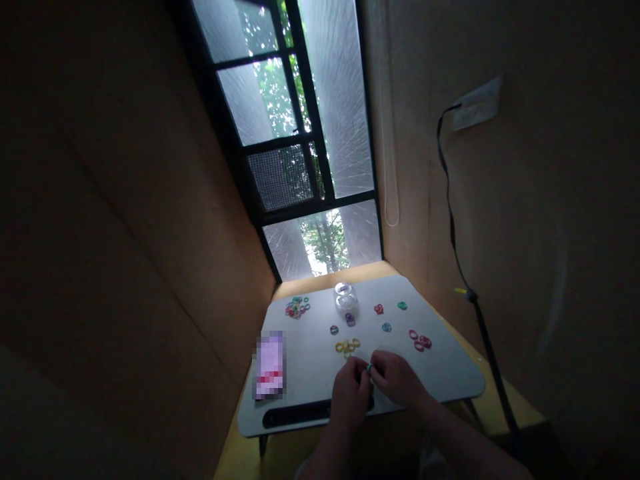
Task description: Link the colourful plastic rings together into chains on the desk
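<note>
My left hand [351, 390] and my right hand [399, 377] meet above the near part of a white folding table [310, 373]. Between their fingertips both pinch a small green hair tie [369, 367]. Just beyond my left hand lies a loose group of yellow hair ties [347, 347]. Pink-red hair ties [420, 341] are off to the right of my right hand. Further back are small clusters: blue [387, 327], red [379, 309], green [402, 305], purple [350, 320] and a dark greyish one [334, 329]. A mixed-colour pile [297, 307] sits at the back left.
A clear plastic container [346, 297] stands at the table's back. On the left lies a blurred-out phone-like object [269, 365]. A black slot [295, 415] runs along the near edge. A black pole with a cable [493, 360] rises on the right, by the wall.
</note>
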A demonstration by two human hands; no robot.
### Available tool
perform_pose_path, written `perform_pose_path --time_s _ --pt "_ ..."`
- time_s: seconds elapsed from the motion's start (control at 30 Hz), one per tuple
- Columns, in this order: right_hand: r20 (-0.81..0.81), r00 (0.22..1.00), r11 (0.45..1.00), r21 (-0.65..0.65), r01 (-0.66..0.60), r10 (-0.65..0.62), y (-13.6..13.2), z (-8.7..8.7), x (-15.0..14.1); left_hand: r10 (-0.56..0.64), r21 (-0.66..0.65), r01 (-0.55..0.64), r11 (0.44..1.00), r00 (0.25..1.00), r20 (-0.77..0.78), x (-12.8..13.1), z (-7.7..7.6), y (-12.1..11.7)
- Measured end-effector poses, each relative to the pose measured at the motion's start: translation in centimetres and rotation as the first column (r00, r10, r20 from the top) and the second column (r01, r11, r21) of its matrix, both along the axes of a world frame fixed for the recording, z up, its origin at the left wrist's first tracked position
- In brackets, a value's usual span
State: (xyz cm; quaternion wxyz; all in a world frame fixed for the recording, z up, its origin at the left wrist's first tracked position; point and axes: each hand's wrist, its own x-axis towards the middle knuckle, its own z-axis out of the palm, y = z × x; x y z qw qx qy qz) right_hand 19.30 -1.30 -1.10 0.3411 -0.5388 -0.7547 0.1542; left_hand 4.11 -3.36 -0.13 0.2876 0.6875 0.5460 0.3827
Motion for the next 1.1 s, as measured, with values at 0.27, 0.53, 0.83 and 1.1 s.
perform_pose_path --time_s 0.27,0.53,0.83,1.1 --pt "-0.012 1.0 1.0 0.003 -0.008 0.008 0.0 0.11 -0.01 -0.007 0.012 0.007 1.0 1.0 0.007 -0.08 0.03 0.04" --pt "-0.021 1.0 1.0 0.0 -0.009 0.009 -0.06 0.18 0.0 -0.028 0.013 0.029 1.0 1.0 -0.007 -0.07 0.07 0.0" --pt "-0.027 1.0 1.0 -0.027 0.008 -0.009 -0.19 0.43 -0.09 -0.024 0.017 0.025 1.0 0.999 -0.028 0.15 0.75 -0.34" --pt "-0.004 1.0 1.0 -0.012 0.011 -0.011 -0.08 0.3 -0.23 -0.018 0.008 0.019 1.0 0.999 -0.041 0.1 0.55 -0.23"
